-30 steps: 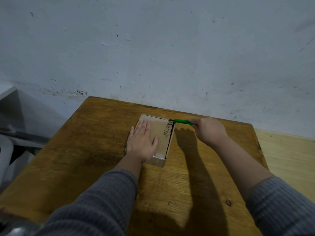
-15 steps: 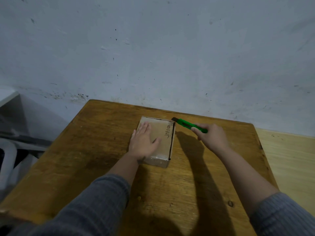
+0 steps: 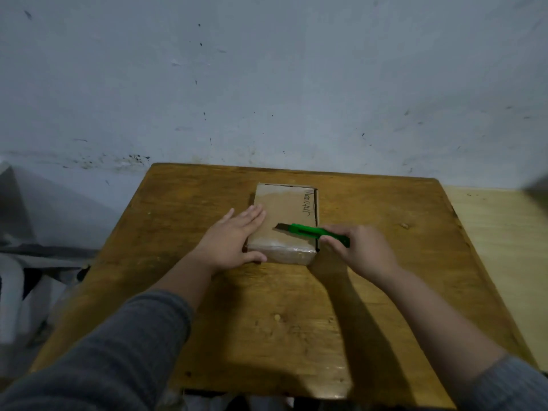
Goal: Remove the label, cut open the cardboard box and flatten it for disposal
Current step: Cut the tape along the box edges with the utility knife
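While the box (image 3: 284, 221) lies flat on the wooden worktop (image 3: 267, 307), toward the wall side and slightly left of centre, the work appears to be at the cutting stage. The left hand (image 3: 229, 243) lies spread over the box's near left corner, fingers straight on the top face and thumb along the front wall, pressing it down. The right hand (image 3: 360, 250) has its grip curled round the handle of a green knife (image 3: 314, 231), which lies across the right part of the top face, its blade pointing left and seeming to rest on or just above the cardboard; contact cannot be confirmed.

Findings on progress: no label is visible on the top face, only handwriting near the right edge, so the label step is judged done or not applicable on this side. Dark lines run along the right and far edges of the top, which may be cuts or open seams; this cannot be settled. Clear tape still wraps the near end. The box keeps its full shape, with walls standing. Remaining, by this evidence: finishing the cuts, opening the flaps, and pressing the cardboard flat.
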`<state>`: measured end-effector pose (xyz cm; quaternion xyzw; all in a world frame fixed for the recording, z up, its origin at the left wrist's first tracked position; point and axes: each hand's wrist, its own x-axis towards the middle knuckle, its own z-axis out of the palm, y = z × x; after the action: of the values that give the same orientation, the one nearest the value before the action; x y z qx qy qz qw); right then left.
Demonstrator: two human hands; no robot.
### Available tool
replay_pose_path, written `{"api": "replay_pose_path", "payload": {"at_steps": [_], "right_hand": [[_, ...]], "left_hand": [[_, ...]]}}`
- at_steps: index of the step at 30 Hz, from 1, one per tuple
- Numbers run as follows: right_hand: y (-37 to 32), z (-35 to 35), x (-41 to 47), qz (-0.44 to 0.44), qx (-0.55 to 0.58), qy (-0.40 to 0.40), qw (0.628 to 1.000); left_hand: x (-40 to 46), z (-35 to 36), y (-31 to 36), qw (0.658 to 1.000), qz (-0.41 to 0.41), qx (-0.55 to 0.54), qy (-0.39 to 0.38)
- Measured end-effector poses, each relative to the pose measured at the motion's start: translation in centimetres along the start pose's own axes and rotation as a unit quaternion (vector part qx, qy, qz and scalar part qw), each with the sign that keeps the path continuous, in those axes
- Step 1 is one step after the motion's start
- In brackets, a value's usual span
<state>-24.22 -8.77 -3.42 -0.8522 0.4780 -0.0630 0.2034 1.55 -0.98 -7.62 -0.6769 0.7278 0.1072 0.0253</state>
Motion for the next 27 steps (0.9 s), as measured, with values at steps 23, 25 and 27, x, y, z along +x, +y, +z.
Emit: {"api": "replay_pose_path", "payload": {"at_steps": [23, 25, 27], "right_hand": [[-4.5, 2.2, -1.6, -0.125, -0.145, 0.045, 0.980], [-5.1, 1.9, -1.4, -0.139, -0.172, 0.049, 0.974], [-5.5, 1.6, -1.4, -0.147, -0.183, 0.041, 0.971]], "left_hand": [[-0.2, 2.1, -0.5, 0.997, 0.021, 0.022, 0.066], [-0.1, 2.0, -0.5, 0.997, 0.019, 0.029, 0.062], [-0.2, 2.1, -0.4, 0.998, 0.017, 0.026, 0.061]]}}
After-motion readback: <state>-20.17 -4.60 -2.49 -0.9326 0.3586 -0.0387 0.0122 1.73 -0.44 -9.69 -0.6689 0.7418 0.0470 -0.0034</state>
